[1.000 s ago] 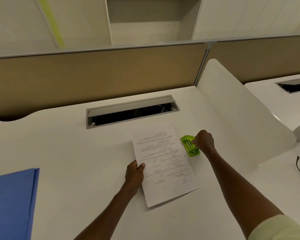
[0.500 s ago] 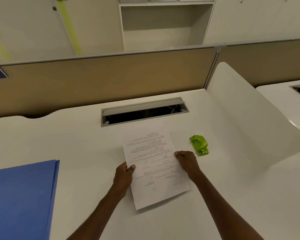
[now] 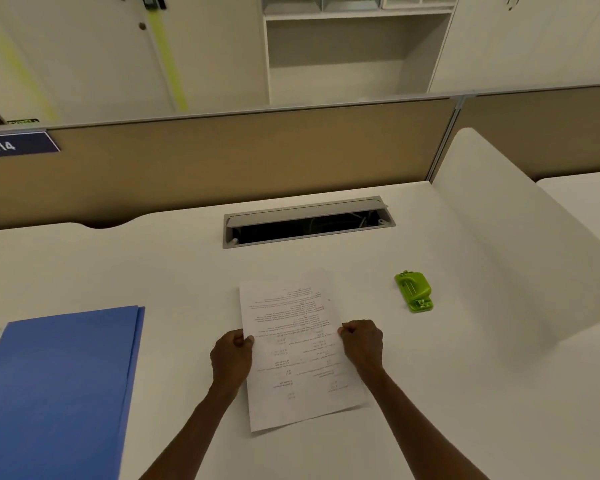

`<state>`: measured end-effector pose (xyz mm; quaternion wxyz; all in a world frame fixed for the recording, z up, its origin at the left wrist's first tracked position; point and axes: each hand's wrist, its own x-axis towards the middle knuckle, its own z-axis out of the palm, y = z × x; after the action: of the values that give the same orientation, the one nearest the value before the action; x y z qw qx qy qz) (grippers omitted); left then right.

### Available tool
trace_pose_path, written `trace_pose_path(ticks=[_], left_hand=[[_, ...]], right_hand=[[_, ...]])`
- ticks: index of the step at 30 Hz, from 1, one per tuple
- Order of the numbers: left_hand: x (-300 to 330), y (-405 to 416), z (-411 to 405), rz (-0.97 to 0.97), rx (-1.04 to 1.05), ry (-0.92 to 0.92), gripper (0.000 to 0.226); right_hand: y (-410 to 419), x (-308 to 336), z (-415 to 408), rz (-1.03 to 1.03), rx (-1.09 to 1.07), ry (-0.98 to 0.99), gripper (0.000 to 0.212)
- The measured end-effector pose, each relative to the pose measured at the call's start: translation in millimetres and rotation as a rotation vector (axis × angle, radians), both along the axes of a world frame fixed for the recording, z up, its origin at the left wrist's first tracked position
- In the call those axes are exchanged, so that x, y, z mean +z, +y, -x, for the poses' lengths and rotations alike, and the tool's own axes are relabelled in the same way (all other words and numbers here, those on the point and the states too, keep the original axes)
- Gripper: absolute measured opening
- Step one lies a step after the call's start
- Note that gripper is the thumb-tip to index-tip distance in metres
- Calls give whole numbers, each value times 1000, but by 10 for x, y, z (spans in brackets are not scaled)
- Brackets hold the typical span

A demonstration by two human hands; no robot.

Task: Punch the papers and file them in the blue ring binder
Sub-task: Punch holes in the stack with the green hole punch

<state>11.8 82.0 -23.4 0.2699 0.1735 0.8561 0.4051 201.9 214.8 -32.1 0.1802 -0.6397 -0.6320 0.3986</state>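
Note:
White printed papers (image 3: pixel 298 355) lie in the middle of the white desk (image 3: pixel 447 393), text upside down to me. My left hand (image 3: pixel 231 356) pinches their left edge and my right hand (image 3: pixel 362 344) pinches their right edge, both at mid-height. A small green hole punch (image 3: pixel 414 291) rests on the desk to the right of the papers, apart from both hands. The closed blue ring binder (image 3: pixel 58 386) lies flat at the desk's left.
An open cable tray slot (image 3: pixel 309 221) is set into the desk behind the papers. A white curved side divider (image 3: pixel 520 244) rises on the right, and a tan partition (image 3: pixel 222 157) runs along the back with a "014" label (image 3: pixel 16 144).
My right hand left the green hole punch and came to the papers' right edge. The papers now sit straighter between both hands. The view has shifted, showing more of the binder.

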Motion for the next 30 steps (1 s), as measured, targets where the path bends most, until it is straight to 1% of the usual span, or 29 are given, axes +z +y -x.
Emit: trace_pose_path(ticks=[4, 5, 6, 7, 8, 9, 11, 14, 17, 19, 21, 23, 24, 26, 28, 30], left_hand=[[12, -40, 34, -11, 37, 48, 16], [17, -49, 31, -17, 31, 60, 18], [24, -52, 28, -18, 27, 82, 25], [17, -52, 28, -20, 29, 99, 24], [17, -54, 22, -16, 31, 109, 15], [21, -57, 17, -14, 35, 121, 12], [15, -58, 17, -9, 30, 152, 18], [14, -56, 17, -11, 26, 192, 21], [3, -61, 22, 4, 19, 215, 22], [-11, -66, 21, 9, 11, 247, 19], [2, -87, 20, 21, 9, 296, 10], [3, -89, 43, 66, 4, 315, 15], [15, -108, 57, 91, 1, 314, 23], [22, -176, 82, 117, 10, 310, 34], [56, -304, 106, 113, 41, 288, 35], [57, -372, 121, 47, 67, 270, 31]], right_hand=[[-25, -4, 4, -9, -11, 14, 24], [-31, -8, 0, -14, -11, 20, 23], [-37, -12, -4, -21, -7, 20, 22], [-45, -13, -8, -28, -1, 19, 22], [-53, -14, -12, -35, 5, 19, 22], [-61, -15, -15, -42, 11, 24, 22], [-72, -14, -22, -53, 24, 28, 20], [-79, -4, -30, -83, 64, -8, 15], [-71, -25, -30, -86, 86, -38, 20], [-63, -36, -28, -86, 102, -56, 20], [-61, -37, -29, -93, 127, -66, 19], [-34, -57, -27, -90, 136, -75, 20], [-31, -55, -27, -85, 135, -82, 21], [-43, -49, -42, -105, 110, -90, 30], [-90, 7, -42, -160, 85, -84, 39], [-115, 90, -69, -235, 38, -71, 39]])
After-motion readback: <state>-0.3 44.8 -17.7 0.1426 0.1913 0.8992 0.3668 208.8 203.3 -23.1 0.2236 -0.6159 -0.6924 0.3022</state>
